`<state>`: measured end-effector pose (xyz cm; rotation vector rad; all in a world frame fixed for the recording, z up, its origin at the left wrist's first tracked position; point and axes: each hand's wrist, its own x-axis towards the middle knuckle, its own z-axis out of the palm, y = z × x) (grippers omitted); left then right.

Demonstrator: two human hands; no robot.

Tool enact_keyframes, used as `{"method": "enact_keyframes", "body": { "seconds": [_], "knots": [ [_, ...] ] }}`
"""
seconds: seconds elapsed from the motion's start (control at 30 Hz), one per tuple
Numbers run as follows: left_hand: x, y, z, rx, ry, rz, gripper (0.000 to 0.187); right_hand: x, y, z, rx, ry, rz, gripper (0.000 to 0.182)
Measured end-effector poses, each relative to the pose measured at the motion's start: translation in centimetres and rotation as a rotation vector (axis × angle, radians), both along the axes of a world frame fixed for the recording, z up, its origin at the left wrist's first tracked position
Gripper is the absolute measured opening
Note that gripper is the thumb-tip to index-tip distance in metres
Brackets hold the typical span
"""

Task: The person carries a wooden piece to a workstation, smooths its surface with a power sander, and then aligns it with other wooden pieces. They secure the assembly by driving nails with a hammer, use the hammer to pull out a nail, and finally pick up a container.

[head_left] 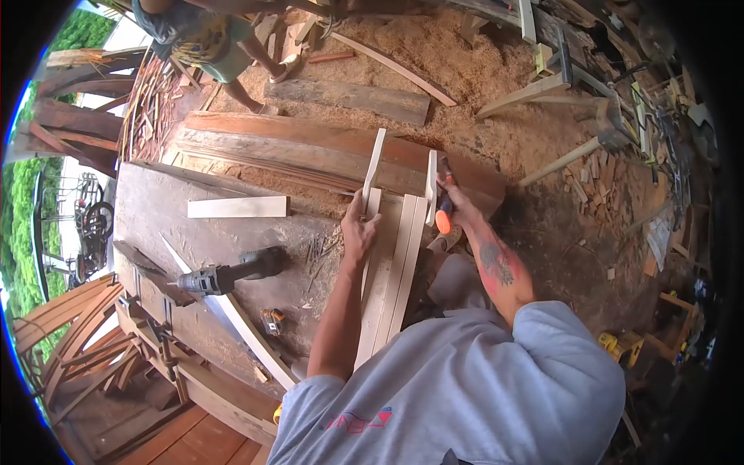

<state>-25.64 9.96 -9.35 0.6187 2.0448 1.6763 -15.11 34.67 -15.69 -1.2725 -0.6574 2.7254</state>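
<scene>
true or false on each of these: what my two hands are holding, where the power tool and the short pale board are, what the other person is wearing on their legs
1. The right hand holds an orange-handled tool. True.
2. A power tool lies on the table. True.
3. The left hand grips that power tool. False: it holds a pale wood strip.
4. The short pale board touches the power tool. False: bare table shows between them.
5. The other person wears shorts. True.
</scene>
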Motion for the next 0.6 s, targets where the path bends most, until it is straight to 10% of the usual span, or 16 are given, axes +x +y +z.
{"method": "enact_keyframes", "body": {
  "seconds": [0.6],
  "knots": [
    [0.0,0.3,3.1,0.002,-0.430,0.168,0.053,-1.7,1.9,6.5,0.428,0.023,0.306,0.029]
  ]
}}
